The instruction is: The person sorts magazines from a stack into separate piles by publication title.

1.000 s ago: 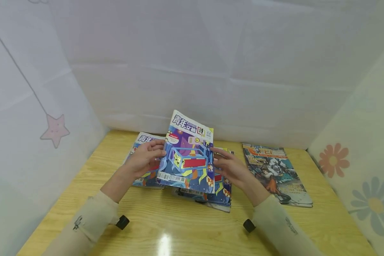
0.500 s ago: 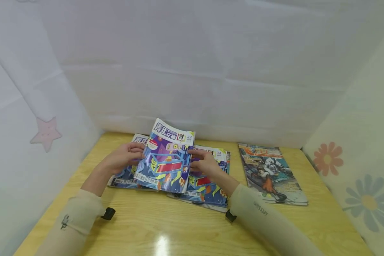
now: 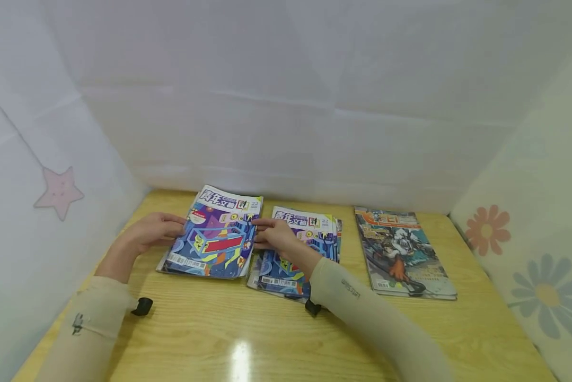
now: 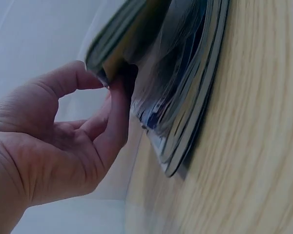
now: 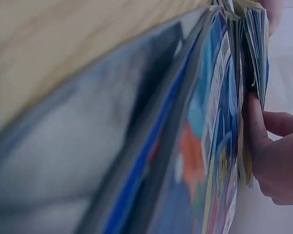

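I've got the left hand [image 3: 155, 231] and right hand [image 3: 275, 236] pinching a magazine [image 3: 214, 241] over the left pile [image 4: 205, 83], roughly lined up, I'd judge, but not yet released. Just beside sits the middle pile [image 3: 282, 271]; the dark-covered magazine [image 3: 405, 254] lies farther right on the surface [image 3: 209, 323].

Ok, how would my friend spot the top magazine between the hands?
On the wooden table, look to the back left. There the top magazine is mostly purple and blue. Unlike its lookalike neighbour to the right, it's held between the left hand and right hand.
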### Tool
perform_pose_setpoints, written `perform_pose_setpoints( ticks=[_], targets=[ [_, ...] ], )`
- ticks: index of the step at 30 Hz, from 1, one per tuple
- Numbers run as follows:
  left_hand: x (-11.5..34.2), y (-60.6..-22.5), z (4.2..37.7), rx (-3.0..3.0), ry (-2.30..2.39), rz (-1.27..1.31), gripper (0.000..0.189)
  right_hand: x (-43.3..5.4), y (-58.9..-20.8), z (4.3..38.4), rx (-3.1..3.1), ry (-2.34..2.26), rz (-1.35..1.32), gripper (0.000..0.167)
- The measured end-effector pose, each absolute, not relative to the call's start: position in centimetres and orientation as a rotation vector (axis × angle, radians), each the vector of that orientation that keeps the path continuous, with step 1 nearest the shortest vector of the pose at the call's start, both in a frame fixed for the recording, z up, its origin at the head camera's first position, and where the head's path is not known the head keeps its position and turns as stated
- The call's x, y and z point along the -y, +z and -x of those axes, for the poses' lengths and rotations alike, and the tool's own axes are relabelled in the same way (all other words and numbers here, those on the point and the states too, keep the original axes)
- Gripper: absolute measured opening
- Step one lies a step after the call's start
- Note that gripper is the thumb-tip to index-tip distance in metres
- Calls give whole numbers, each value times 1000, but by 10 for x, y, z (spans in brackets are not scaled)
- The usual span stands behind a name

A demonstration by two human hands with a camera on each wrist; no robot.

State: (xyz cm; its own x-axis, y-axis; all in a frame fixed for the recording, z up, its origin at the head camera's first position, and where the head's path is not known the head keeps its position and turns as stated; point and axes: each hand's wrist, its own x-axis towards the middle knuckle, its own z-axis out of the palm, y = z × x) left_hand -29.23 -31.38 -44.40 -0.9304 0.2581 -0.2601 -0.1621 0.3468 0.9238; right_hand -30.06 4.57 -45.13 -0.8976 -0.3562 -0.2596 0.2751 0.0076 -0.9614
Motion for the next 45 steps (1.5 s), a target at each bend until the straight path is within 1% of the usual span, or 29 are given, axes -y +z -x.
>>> perform_pose_setpoints(
  ticks=[5, 12, 17, 24, 29, 34, 37, 40, 45],
  targets=[
    [312, -437, 293, -2279, 1596, -49, 57, -35, -453, 304, -1848, -1967, 90, 48],
    [312, -444, 295, -2377, 1500, -3, 55, -33, -448, 301, -1936, -1910, 125, 44],
    [307, -437, 290, -2483, 1441, 27, 55, -51, -437, 293, -2041, -1843, 256, 44],
    [293, -415, 279, -2680, 1341, 48, 50, -89, -430, 282, -2095, -1818, 257, 40],
    [267, -400, 267, -2738, 1323, -86, 47, -116, -432, 273, -2162, -1781, 264, 39],
    [228, -394, 255, -2912, 1180, -353, 34, -137, -431, 261, -2253, -1734, 372, 35],
    [201, -397, 249, -2934, 1152, -491, 26, -150, -429, 254, -2320, -1689, 436, 33],
    [177, -402, 244, -2877, 1173, -570, 23, -162, -428, 248, -2440, -1568, 460, 32],
    [153, -413, 241, -2814, 1148, -594, 22, -178, -424, 241, -2596, -1315, 461, 33]
  ],
)
